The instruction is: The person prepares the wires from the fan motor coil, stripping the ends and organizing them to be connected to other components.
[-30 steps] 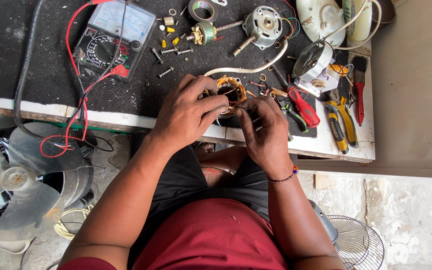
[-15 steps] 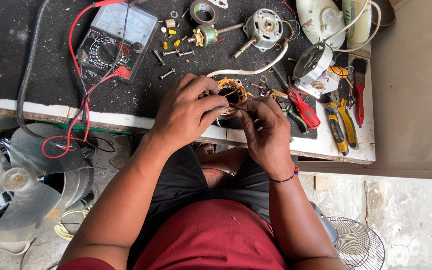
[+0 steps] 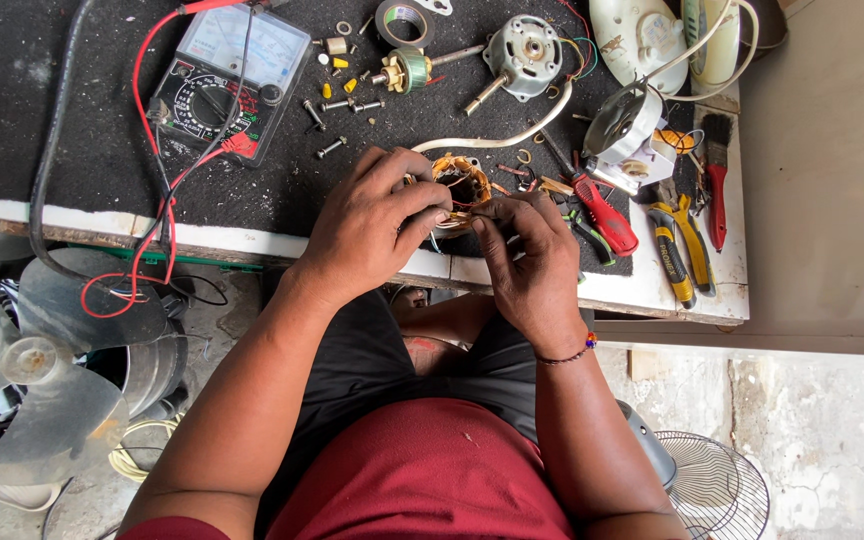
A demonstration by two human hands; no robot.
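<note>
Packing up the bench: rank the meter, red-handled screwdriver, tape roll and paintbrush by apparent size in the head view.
1. Meter
2. Red-handled screwdriver and paintbrush: similar length, too close to rank
3. Tape roll

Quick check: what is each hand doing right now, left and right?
Left hand: closed on the copper-wound stator, gripping its left side.
Right hand: fingertips pinched at the stator's lower right edge; what they pinch cannot be told.

I wear a dark red short-sleeved shirt [image 3: 422, 480] and black shorts [image 3: 372, 350]; my forearms are bare. My left hand [image 3: 367, 225] carries nothing at the wrist. A thin dark thread bracelet with small red and blue beads [image 3: 567, 352] circles the wrist of my right hand [image 3: 532, 265].
</note>
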